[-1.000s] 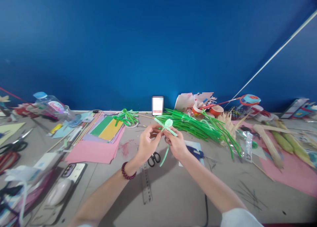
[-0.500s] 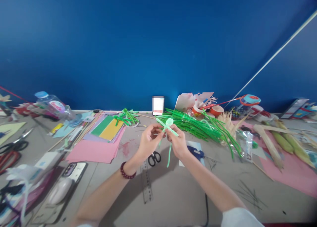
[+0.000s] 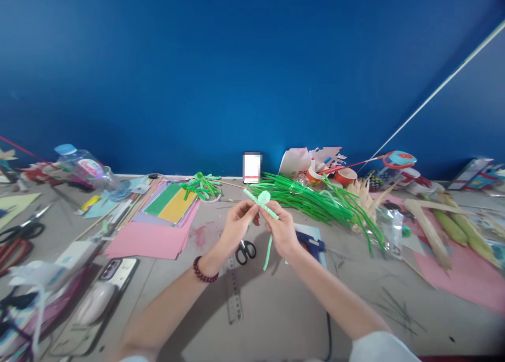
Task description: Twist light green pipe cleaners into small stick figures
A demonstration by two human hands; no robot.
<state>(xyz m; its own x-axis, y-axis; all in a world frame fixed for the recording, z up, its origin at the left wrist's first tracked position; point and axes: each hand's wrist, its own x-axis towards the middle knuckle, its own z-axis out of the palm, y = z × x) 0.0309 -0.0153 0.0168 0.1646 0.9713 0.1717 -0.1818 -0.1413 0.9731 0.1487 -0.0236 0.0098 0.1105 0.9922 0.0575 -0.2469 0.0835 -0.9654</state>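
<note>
Between my two hands is a light green pipe cleaner figure, with a coiled round top and several straight ends sticking out. My left hand pinches it from the left, thumb and fingers closed near its middle. From the right, my right hand grips the same piece, its fingers closed just below the coil. One pipe cleaner end hangs down beside the right hand. The fingers hide part of the joint. Under the hands lie black-handled scissors and a clear ruler.
Green pipe cleaners lie in a heap behind my right hand. A blue glue gun rests on pale paper to the right. Pink sheets, a phone, a white mouse and a plastic bottle are on the left.
The pipe cleaner figure has shifted slightly left and tilted a little. My hands have drawn closer together around it, the left fingers now more tightly pinched.
</note>
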